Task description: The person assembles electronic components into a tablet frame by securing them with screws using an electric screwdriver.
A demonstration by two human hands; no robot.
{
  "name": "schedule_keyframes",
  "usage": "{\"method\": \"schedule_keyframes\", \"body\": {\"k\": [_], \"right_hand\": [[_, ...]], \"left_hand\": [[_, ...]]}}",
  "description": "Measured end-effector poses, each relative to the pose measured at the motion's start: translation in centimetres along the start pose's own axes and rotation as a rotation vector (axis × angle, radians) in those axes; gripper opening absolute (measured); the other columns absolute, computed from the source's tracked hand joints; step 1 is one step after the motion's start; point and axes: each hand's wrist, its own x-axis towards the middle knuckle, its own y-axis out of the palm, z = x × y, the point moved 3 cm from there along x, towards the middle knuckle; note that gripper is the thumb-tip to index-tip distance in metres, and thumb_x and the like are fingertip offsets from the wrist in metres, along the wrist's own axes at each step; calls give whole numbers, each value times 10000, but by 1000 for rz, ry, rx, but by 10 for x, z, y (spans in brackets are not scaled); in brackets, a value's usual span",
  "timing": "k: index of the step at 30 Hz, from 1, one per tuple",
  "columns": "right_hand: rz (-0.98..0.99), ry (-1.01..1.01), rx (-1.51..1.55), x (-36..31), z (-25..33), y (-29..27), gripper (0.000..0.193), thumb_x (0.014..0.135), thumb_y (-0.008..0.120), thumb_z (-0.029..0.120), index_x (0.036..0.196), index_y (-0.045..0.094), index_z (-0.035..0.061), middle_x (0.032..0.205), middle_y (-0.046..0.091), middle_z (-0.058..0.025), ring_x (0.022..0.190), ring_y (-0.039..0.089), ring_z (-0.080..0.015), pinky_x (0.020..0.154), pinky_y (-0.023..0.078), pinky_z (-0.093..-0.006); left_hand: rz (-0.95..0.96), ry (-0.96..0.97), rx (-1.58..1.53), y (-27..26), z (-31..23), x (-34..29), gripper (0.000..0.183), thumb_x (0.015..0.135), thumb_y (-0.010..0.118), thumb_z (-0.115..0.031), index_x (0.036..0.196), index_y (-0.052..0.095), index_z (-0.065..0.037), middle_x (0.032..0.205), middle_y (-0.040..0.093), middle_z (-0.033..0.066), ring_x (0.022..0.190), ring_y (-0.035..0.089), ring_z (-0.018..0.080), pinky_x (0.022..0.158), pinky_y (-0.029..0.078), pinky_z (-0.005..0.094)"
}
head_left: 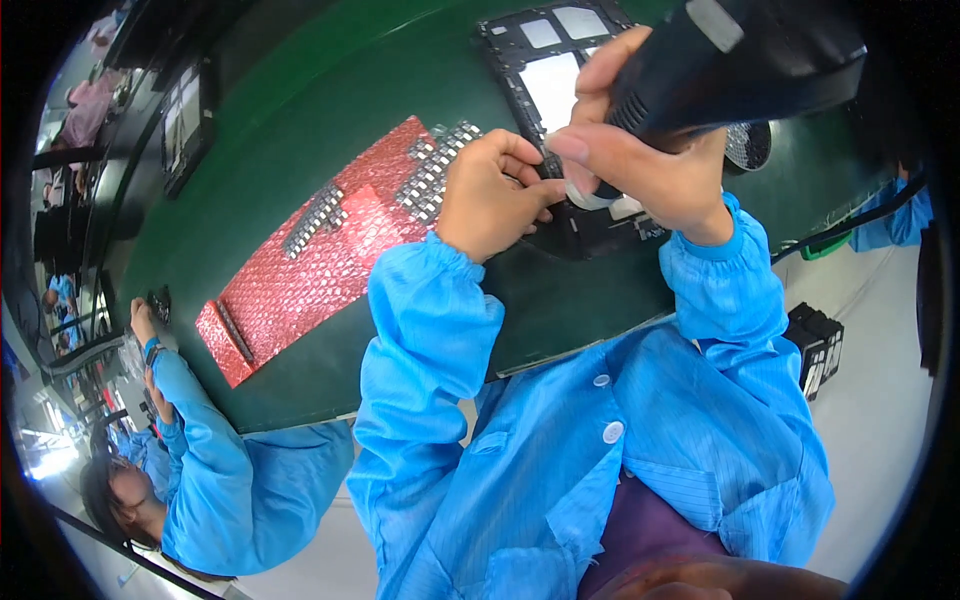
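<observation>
R hand [668, 182] grips blk tool [740, 75], prob. rigid, bulky; hold round body. L hand [492, 197] nr frame [517, 94], can't tell fingers' pinch.

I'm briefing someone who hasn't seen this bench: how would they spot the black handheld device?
Find the green table, then the camera wearer's right hand above it. That hand grips the bulky black handheld device. Vent slits and a pale patch mark it, and it is held up, whereas the black frame with white panels lies flat on the table.
</observation>
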Motion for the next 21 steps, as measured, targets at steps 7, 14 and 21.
{"method": "schedule_keyframes", "body": {"k": [7, 14, 21], "right_hand": [[119, 31, -117, -9, 10, 13, 312, 750, 597, -95, 922, 367, 28, 634, 536, -93, 546, 527, -119, 510, 440, -242], [59, 132, 27, -21, -2, 12, 323, 713, 727, 9, 956, 518, 48, 720, 567, -35, 625, 558, -85, 548, 448, -214], [75, 305, 252, -13, 6, 9, 607, 628, 803, 34, 1088, 407, 20, 676, 556, -66, 630, 578, -164, 601, 476, -283]], "left_hand": [[-28, 120, -19, 0, 4, -2, 296, 664, 747, -16, 853, 524, 37, 646, 567, 87, 548, 598, 158, 442, 489, 267], [-103, 332, 198, -15, 6, -14, 263, 660, 753, -119, 834, 611, 17, 659, 630, 135, 600, 627, 258, 564, 484, 332], [-606, 413, 815, -81, -4, -18, 301, 663, 760, -129, 897, 640, 17, 735, 628, 121, 654, 618, 195, 591, 489, 284]]}}
